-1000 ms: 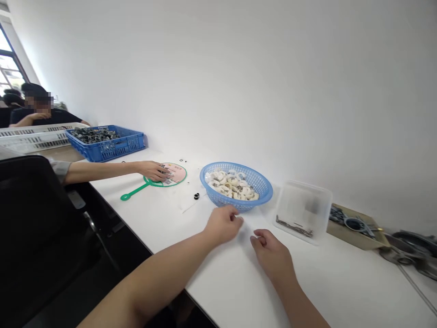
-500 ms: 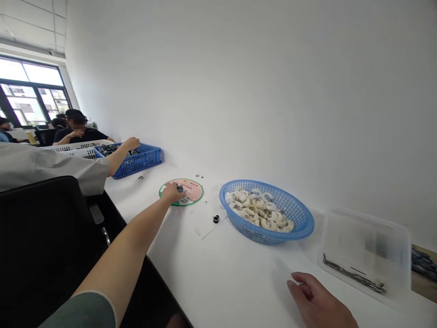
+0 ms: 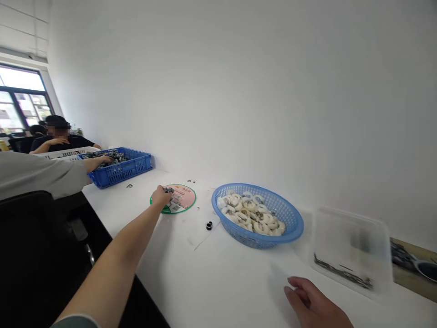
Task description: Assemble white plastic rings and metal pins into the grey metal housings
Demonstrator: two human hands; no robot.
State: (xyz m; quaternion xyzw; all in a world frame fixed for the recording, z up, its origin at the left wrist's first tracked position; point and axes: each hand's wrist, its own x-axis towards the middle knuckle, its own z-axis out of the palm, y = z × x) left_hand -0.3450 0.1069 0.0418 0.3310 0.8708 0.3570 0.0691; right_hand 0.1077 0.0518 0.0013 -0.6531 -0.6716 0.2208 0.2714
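My left hand is closed around a small dark grey part at the left side of a round pink fan with a green rim, which lies on the white table. The fingers partly hide that part, so its exact kind does not show. In the lower right, my right hand is held above the table with its thumb and forefinger slightly apart and nothing between them. It is nearest to the blue oval basket of white rings and the clear plastic box.
Black rings and a thin rod lie left of the basket. Metal rods rest in the clear box. A co-worker's hand reaches into a blue crate of dark parts. A black chair stands at left.
My left hand has drawn slightly left over the fan with the grey part. The co-worker's hand has lowered into the crate. The view has shifted; my right hand keeps its pose.
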